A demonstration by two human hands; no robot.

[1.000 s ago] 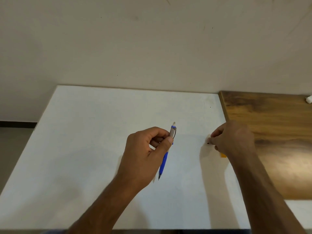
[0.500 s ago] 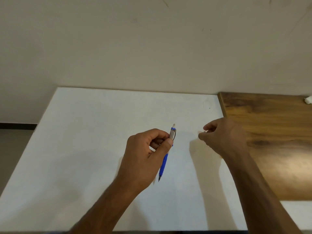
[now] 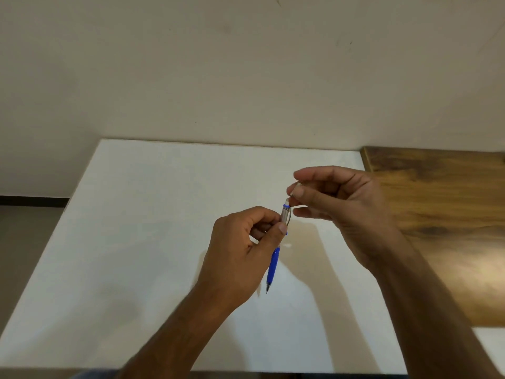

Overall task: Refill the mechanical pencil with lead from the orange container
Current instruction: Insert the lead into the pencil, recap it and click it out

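Stretching from a dark floor strip at nine o'clock, my white bench (image 3: 153,228) meets a beige wall; my left hand (image 3: 240,255) grips the mechanical pencil (image 3: 276,253) tip-down at centre, my right hand (image 3: 338,203) pinches something small at its cap, wooden board (image 3: 448,228) at three o'clock.

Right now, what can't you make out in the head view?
- Orange container: not visible in the head view; hidden or out of frame, cannot tell.
- Lead: whatever the right hand pinches above the mechanical pencil is too small and covered by fingertips.
- Pencil midsection: hidden by the left hand.
- Wooden board: cut off by the right edge.
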